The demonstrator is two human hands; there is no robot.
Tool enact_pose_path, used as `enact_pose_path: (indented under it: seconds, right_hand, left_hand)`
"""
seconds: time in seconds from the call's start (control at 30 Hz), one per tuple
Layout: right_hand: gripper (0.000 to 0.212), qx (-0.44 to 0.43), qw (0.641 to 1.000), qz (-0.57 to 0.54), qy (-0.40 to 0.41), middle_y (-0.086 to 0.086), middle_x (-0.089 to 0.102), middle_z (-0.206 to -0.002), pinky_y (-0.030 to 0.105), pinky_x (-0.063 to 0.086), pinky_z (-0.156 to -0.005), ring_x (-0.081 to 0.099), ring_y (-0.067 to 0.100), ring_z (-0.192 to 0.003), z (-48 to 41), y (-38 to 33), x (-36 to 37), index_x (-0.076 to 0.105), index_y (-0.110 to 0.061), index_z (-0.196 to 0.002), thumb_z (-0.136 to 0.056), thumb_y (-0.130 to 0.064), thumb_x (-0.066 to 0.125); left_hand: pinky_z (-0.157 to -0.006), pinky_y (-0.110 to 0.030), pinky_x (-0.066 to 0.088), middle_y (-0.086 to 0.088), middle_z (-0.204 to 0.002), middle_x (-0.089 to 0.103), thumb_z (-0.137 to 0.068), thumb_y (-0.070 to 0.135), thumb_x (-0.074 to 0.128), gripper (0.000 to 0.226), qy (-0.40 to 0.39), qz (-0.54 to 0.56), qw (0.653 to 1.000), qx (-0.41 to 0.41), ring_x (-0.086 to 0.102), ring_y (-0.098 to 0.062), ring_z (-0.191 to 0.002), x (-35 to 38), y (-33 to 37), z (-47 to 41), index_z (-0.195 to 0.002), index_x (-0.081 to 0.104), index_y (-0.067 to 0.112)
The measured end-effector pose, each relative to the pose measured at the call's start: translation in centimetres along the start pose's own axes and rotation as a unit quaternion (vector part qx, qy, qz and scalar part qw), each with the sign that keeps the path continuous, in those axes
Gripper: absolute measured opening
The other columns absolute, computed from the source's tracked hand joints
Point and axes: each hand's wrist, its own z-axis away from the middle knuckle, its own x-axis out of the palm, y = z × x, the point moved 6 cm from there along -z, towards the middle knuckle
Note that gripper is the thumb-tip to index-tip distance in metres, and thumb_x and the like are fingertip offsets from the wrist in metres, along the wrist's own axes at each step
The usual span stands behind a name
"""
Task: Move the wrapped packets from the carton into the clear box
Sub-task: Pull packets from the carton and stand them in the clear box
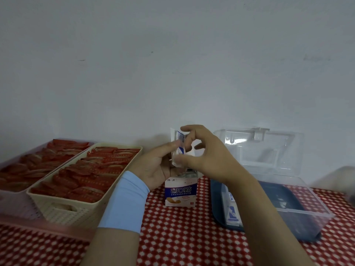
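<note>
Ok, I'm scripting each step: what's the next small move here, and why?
Probably carry the wrapped packets right, over the clear box: both the left hand and right hand hold them lifted above the carton, the box's lid stands open, and other packets lie inside.

Head-worn wide-angle view, facing forward and down, close over worktop (pixel 182 237); wall (pixel 172 54) filling upper frame.

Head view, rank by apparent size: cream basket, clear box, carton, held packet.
1. cream basket and clear box with its lid open: these look about alike, so no ranking between them.
2. carton
3. packet, partly hidden by fingers
</note>
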Motion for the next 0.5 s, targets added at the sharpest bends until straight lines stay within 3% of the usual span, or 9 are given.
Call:
enact_pose_path:
  seconds: [0.1,0.17,0.3,0.37,0.5]
  right_hand:
    - [0.048,-0.04,0.997,0.046,-0.05,-0.019,0.055,-0.127,0.011,0.047,-0.081,0.059,0.0,-0.104,0.2,-1.0,0.7,0.053,-0.017,-0.079,-0.056,-0.025,0.094]
    - [0.048,-0.057,0.996,0.051,-0.043,-0.014,0.058,-0.121,0.019,0.052,-0.077,0.062,0.006,-0.097,0.1,-1.2,0.9,0.051,-0.016,-0.074,-0.055,-0.022,0.095]
    - [0.041,-0.069,0.996,0.044,-0.036,-0.016,0.059,-0.123,0.011,0.048,-0.072,0.061,0.002,-0.089,0.1,-1.4,1.0,0.054,-0.012,-0.071,-0.059,-0.017,0.093]
    - [0.043,-0.067,0.996,0.039,-0.046,-0.018,0.054,-0.131,0.009,0.048,-0.074,0.062,-0.002,-0.094,0.2,-1.4,1.1,0.055,-0.013,-0.073,-0.057,-0.019,0.095]
    - [0.046,-0.056,0.997,0.047,-0.035,-0.022,0.041,-0.146,0.015,0.052,-0.076,0.058,-0.007,-0.108,0.2,-1.2,1.4,0.054,-0.019,-0.074,-0.055,-0.024,0.096]
  left_hand:
    - [-0.071,-0.037,0.061,-0.011,-0.097,0.074,-0.078,0.028,0.067,0.026,-0.017,0.01,1.0,-0.009,0.073,-0.025,-0.082,0.1,0.1,0.1,-0.095,0.079,0.012]
    - [-0.071,-0.036,0.061,-0.012,-0.096,0.074,-0.078,0.029,0.068,0.028,-0.025,-0.001,1.0,-0.01,0.073,-0.025,-0.083,0.3,0.1,0.2,-0.096,0.079,0.011]
    - [-0.06,-0.033,0.059,-0.012,-0.095,0.073,-0.082,0.038,0.066,0.04,-0.018,0.018,1.0,0.001,0.073,-0.024,-0.079,0.1,0.4,0.2,-0.109,0.074,0.009]
    - [-0.063,-0.033,0.059,-0.013,-0.097,0.072,-0.083,0.038,0.067,0.038,-0.022,0.025,0.999,0.001,0.073,-0.025,-0.083,0.2,0.3,0.2,-0.108,0.075,0.01]
    - [-0.069,-0.032,0.057,-0.008,-0.083,0.068,-0.08,0.038,0.068,0.028,-0.026,-0.003,1.0,-0.001,0.069,-0.019,-0.076,0.2,0.0,-0.1,-0.087,0.077,0.012]
